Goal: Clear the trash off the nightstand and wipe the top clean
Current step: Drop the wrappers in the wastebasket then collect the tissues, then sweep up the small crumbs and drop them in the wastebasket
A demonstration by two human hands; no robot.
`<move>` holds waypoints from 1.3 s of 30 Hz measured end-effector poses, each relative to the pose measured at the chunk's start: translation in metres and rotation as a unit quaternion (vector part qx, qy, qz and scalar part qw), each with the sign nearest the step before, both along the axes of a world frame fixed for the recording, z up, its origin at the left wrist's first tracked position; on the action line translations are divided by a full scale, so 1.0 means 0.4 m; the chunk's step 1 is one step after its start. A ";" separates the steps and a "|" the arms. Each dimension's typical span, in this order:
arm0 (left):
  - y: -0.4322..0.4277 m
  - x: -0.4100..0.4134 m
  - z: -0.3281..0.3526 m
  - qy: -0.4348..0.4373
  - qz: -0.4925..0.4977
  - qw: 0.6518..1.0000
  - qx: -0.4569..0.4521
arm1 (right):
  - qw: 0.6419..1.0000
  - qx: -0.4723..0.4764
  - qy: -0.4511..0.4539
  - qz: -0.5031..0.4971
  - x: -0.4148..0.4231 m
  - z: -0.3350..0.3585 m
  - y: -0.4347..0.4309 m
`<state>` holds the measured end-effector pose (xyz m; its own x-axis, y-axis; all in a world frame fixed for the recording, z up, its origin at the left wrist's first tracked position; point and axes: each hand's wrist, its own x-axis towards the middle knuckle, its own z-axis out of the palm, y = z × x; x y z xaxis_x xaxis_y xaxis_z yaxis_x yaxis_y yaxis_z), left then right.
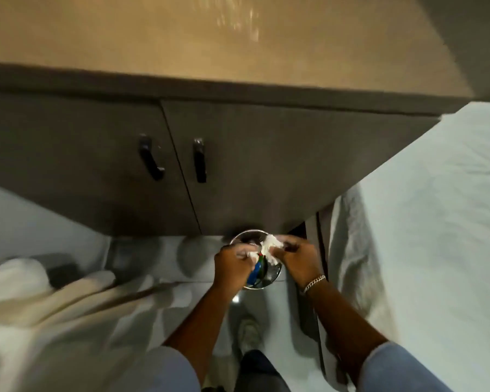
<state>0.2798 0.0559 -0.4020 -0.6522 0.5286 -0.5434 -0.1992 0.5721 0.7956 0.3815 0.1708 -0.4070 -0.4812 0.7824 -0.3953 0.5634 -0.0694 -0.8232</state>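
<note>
The nightstand's counter (181, 38) runs broad and tan across the top of the view, with a patch of glare near its far side and nothing lying on the part that shows. Below it, the grey front has two doors, each with a dark handle (151, 157), side by side near the middle seam. A bed (424, 210) in pale sheets lies to the right, and a cream cloth (54, 301) spreads over something low at the left.

Down on the floor, just in front of the cabinet's base, stands a small round metal bin (248, 236). Both hands are held together right over its mouth. The left hand (232, 264) has its fingers curled shut around crumpled white tissue (269, 247) and a blue and green wrapper (256, 271) that hangs down into the bin. The right hand (300, 257), a chain bracelet (313, 282) on its wrist, pinches the same wad of tissue from the other side, fingers closed. The picture is blurred, so the finer grip is hard to make out. A shoe (249, 332) shows on the floor between the forearms.
</note>
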 end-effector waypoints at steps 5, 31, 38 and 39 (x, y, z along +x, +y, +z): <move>0.041 0.047 -0.318 -0.009 -0.022 0.997 -0.079 | 0.999 -0.039 -0.008 -0.013 0.046 -0.364 0.032; 0.015 -0.485 0.863 0.293 0.039 0.941 0.166 | 0.934 0.231 0.237 0.136 -0.478 0.864 0.115; 0.185 -0.766 0.817 0.453 0.028 0.891 -0.013 | 0.928 0.336 0.015 0.161 -0.855 0.846 0.357; 0.209 -0.794 0.809 0.480 0.011 0.875 -0.067 | 0.920 0.349 -0.023 0.176 -0.894 0.839 0.384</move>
<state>-0.0380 0.1395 -0.0783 -0.8513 0.4831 0.2047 0.5115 0.6772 0.5290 0.0238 0.3244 -0.0713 -0.7491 0.6520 0.1171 0.4854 0.6607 -0.5726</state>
